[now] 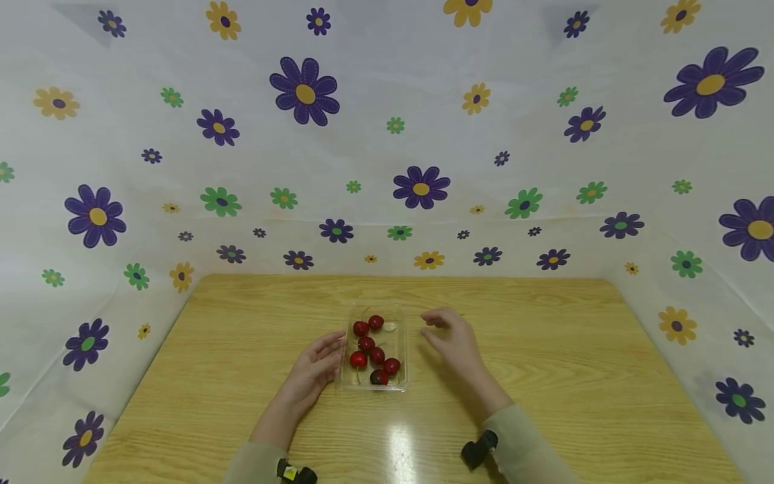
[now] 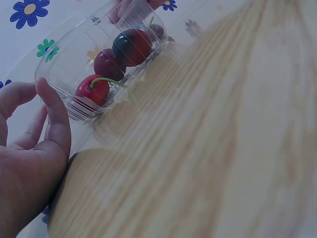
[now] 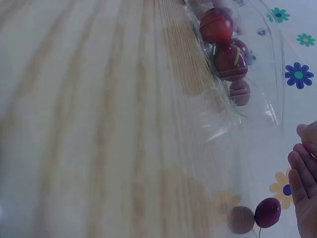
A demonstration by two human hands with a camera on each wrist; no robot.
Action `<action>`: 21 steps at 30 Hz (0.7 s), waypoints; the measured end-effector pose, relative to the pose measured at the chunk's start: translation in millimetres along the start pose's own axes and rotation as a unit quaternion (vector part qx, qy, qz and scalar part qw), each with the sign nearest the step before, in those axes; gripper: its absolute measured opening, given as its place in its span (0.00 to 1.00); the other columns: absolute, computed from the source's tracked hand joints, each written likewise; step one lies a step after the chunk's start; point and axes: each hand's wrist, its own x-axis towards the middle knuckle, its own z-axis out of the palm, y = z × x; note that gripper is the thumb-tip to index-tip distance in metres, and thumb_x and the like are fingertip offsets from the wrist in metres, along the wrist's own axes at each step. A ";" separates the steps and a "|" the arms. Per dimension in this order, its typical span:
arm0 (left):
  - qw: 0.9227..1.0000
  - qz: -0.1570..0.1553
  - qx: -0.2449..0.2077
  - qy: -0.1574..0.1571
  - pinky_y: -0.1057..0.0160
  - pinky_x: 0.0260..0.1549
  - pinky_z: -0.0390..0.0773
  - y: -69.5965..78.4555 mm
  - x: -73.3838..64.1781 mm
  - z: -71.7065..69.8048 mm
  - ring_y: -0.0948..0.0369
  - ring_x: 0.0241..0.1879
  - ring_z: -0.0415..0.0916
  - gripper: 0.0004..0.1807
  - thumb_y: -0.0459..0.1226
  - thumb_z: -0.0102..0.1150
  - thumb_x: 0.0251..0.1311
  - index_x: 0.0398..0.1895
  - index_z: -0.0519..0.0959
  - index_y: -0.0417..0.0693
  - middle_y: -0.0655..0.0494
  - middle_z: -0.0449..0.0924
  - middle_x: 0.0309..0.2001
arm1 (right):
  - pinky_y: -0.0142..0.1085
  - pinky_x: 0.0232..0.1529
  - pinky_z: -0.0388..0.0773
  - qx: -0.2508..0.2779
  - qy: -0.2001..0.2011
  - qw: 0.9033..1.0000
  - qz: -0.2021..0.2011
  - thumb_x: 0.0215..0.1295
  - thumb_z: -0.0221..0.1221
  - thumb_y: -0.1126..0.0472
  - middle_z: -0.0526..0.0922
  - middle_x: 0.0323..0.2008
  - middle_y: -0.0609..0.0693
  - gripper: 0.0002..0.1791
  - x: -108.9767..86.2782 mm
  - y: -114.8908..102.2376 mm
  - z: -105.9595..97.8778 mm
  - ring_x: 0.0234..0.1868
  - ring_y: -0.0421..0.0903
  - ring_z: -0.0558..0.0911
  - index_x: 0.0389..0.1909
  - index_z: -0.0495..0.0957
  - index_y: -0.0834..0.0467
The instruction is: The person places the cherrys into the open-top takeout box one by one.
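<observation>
A clear plastic tub [image 1: 404, 356] stands mid-table with several dark red cherries [image 1: 377, 355] in it, some with stems. My left hand [image 1: 311, 370] rests at its left side. In the left wrist view, the fingertips meet the rim near one corner, and a cherry with a green stem [image 2: 93, 89] lies just inside that end. To the right of the tub, my right hand [image 1: 456, 343] hovers with thumb and forefinger apart and nothing between them. The right wrist view shows a loose cherry [image 3: 267, 212] on the table below this hand, hidden in the head view.
A glossy wood table [image 1: 544, 349] carries everything and reflects the light. White sheeting with printed flowers [image 1: 423, 134] encloses the back and both sides. A small black camera sits on each wrist, the right one [image 1: 478, 452] below its sleeve.
</observation>
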 end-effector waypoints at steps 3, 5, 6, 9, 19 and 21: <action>1.000 0.001 0.001 -0.001 0.71 0.43 0.79 -0.1 0.0 -0.3 0.67 0.55 0.77 0.32 0.28 0.52 0.77 0.81 0.59 0.35 0.56 0.74 0.66 | 0.46 0.59 0.84 0.000 0.004 1.000 0.012 0.61 0.72 0.72 0.89 0.47 0.59 0.15 -0.7 4.4 -3.9 0.50 0.57 0.87 0.50 0.86 0.64; 1.000 0.002 0.000 -0.003 0.71 0.43 0.79 -0.5 0.2 -0.6 0.67 0.55 0.76 0.32 0.28 0.52 0.77 0.81 0.59 0.35 0.55 0.74 0.66 | 0.43 0.58 0.84 0.001 0.008 1.000 0.017 0.62 0.72 0.72 0.89 0.47 0.59 0.15 -1.0 7.0 -6.5 0.49 0.57 0.87 0.49 0.86 0.64; 1.000 0.003 0.000 -0.003 0.71 0.43 0.79 -0.7 0.3 -0.7 0.67 0.55 0.76 0.32 0.28 0.52 0.77 0.81 0.59 0.35 0.55 0.74 0.66 | 0.42 0.57 0.85 0.004 0.013 1.000 0.015 0.62 0.72 0.72 0.89 0.46 0.59 0.14 -1.0 8.1 -7.6 0.49 0.57 0.87 0.49 0.86 0.65; 1.000 0.004 -0.001 -0.005 0.71 0.43 0.79 -1.0 0.3 -1.0 0.67 0.55 0.76 0.32 0.28 0.52 0.77 0.81 0.59 0.34 0.57 0.74 0.65 | 0.44 0.55 0.86 0.007 0.020 1.000 0.013 0.62 0.72 0.74 0.89 0.45 0.60 0.14 -0.5 11.2 -11.5 0.47 0.58 0.87 0.48 0.86 0.67; 1.000 0.001 -0.004 0.000 0.71 0.42 0.79 -1.0 -0.2 -0.8 0.68 0.54 0.77 0.31 0.28 0.53 0.77 0.80 0.60 0.35 0.62 0.77 0.61 | 0.50 0.55 0.86 0.004 0.021 0.999 0.025 0.63 0.72 0.73 0.90 0.44 0.60 0.13 0.2 21.2 -22.8 0.47 0.59 0.88 0.49 0.86 0.67; 1.000 0.001 -0.004 0.001 0.71 0.42 0.79 -1.0 -0.4 -0.7 0.68 0.54 0.77 0.31 0.28 0.53 0.77 0.80 0.60 0.35 0.62 0.77 0.60 | 0.49 0.55 0.85 -0.003 0.021 0.999 0.029 0.64 0.72 0.72 0.90 0.45 0.60 0.13 0.7 23.1 -24.1 0.48 0.59 0.88 0.49 0.86 0.66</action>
